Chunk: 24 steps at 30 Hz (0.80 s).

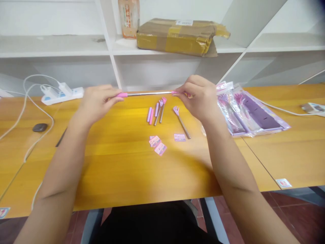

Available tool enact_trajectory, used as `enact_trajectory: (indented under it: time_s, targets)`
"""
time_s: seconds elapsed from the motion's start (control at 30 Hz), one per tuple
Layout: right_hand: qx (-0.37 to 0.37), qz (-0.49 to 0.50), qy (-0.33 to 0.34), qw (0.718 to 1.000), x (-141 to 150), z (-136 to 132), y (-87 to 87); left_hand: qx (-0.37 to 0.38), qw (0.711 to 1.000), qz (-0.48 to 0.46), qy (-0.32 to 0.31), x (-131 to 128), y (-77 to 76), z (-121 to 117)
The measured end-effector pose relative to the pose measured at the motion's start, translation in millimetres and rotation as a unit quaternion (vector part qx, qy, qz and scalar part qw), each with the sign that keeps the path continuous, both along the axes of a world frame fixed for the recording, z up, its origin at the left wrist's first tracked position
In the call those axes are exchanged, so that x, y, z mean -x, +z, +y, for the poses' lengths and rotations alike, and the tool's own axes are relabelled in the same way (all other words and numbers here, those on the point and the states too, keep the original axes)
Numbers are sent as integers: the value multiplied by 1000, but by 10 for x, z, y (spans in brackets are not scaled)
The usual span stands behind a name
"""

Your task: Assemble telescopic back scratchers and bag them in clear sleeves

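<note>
A telescopic back scratcher is stretched level between my two hands above the table. My left hand pinches its pink handle. My right hand is closed on the pink head end, which the fingers partly hide. Below it lie two short scratcher rods with claw heads, one purple and one pink. Loose handle sleeves, purple and pink, rest beside them. Another purple-headed scratcher lies nearer my right forearm. Small printed cards and a single card lie in front.
At the right, a purple tray sits with clear-bagged scratchers. A power strip with white cables and a black object are at the left. A taped carton and a bottle stand on the shelf behind.
</note>
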State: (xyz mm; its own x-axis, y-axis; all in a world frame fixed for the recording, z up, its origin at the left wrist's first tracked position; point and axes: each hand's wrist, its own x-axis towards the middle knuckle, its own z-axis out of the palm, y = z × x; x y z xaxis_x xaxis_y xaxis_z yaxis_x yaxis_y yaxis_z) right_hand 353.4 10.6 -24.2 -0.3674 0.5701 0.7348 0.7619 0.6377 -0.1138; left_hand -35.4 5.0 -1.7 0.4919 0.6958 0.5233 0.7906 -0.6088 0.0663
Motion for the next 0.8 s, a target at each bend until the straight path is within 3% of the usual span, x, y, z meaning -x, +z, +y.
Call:
enact_trajectory:
  time_s: [0.17,0.3,0.53,0.8]
  targets:
    - [13,-28,26,999,422,-45,-288,23,999,15,-24,-290,-188,-29]
    - [58,-56,30,996,574,-45,-446,33,998,38,-30,-352,-255,-34]
    - [116,-86,24,989,493,1,-418,50,996,59,-32,-338,-292,15]
    - [108,-88,13,990,457,5,-362,76,994,77,-2,-376,-291,18]
